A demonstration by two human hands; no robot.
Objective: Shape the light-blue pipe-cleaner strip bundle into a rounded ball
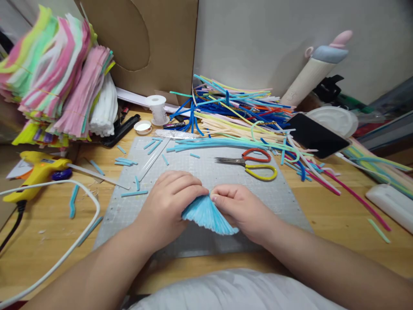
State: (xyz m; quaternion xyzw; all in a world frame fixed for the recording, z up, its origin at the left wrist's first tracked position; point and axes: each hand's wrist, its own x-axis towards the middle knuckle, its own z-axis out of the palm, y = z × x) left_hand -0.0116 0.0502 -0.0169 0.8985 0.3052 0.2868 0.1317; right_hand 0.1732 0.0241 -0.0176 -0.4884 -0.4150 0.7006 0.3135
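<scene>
1. Head view, hands: left hand [174, 193] curled over a pleated light-blue fan [209, 214], gripping its upper left side. Right hand [240, 206] pinching the same piece near its narrow top, thumb against bent forefinger. Fingertips of both hands nearly meet there.
2. Head view, fan: held between the two hands, above the near half of a grey cutting mat [277, 196]; narrow end up and away, wide ruffled edge toward the wearer.
3. Head view, on the mat: scissors [243, 161] with one red and one yellow handle loop, beyond the right hand, tips pointing left. Clear strip [154, 160] slanting beyond the left hand. Short blue pieces [134, 193] scattered at left, some on the mat, others on the wooden table [342, 219].
4. Head view, far side: heap of multicoloured fuzzy stems [232, 110]; white spool [157, 111] left of it, dark phone [316, 134] at its right.
5. Head view, left edge: yellow glue gun [38, 172], pale stick at its front; tied bundles of coloured stems [61, 77] stacked behind it.
</scene>
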